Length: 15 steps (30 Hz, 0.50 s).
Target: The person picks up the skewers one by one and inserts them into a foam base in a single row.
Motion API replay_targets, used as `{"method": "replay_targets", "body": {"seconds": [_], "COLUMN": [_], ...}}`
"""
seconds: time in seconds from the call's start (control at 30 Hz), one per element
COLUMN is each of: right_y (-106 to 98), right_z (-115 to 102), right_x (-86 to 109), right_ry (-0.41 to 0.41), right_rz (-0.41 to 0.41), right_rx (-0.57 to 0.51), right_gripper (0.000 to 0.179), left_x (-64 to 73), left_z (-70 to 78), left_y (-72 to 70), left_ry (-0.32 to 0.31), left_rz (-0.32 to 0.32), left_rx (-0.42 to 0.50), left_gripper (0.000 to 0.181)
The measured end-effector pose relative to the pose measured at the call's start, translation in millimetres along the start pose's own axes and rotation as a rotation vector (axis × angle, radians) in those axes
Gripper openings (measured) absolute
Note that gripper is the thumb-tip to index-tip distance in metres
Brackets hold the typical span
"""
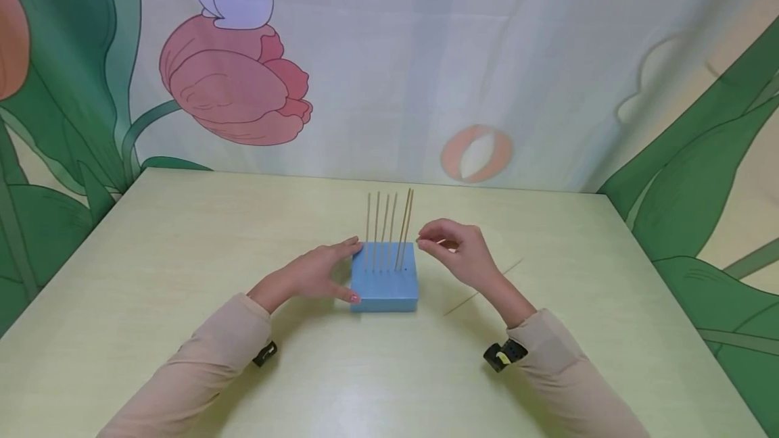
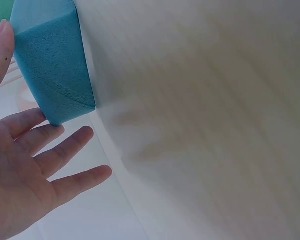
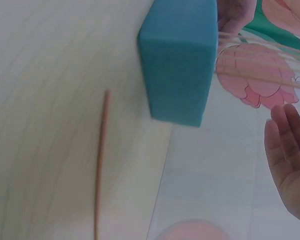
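Observation:
A blue foam block lies on the table with several thin wooden sticks standing upright in a row. The two rightmost sticks stand close together and lean slightly right; a small dark hole shows beside their feet. My left hand holds the block's left side, thumb at the front corner and fingers at the back. The left wrist view shows fingertips against the block, the other fingers spread. My right hand hovers just right of the sticks, thumb and index fingertips close together. I see no stick between them.
One loose wooden stick lies slantwise on the pale table, partly beneath my right wrist. A printed curtain with flowers and leaves hangs behind the table. A dark device is strapped at my right wrist.

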State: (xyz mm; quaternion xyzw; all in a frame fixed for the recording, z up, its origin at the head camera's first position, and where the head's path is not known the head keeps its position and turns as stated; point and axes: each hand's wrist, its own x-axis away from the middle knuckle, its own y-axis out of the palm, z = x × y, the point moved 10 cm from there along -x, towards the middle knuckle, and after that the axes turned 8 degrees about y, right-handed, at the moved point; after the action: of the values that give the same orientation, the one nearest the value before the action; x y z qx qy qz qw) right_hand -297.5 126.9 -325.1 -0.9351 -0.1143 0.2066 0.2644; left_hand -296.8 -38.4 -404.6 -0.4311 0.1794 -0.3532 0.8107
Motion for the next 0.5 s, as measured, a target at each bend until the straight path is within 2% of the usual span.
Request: {"method": "replay_targets", "body": {"seconds": [0.2, 0.5], "right_y": [-7, -17], "right_z": [19, 44], "right_x": [9.9, 25.9], "right_ry": [0.096, 0.178], "right_rz": [-0.102, -0.191], "right_rx": [0.051, 0.086], "right_gripper": [0.010, 0.013], "left_x": [0.3, -0.1], "left_z": [-0.3, -1.3], "left_y": [-0.3, 1.2], "left_ry": [-0.005, -0.021], "left_rz": [0.002, -0.001], "left_rx": [0.004, 0.022], "left_gripper": [0.097, 0.098]}}
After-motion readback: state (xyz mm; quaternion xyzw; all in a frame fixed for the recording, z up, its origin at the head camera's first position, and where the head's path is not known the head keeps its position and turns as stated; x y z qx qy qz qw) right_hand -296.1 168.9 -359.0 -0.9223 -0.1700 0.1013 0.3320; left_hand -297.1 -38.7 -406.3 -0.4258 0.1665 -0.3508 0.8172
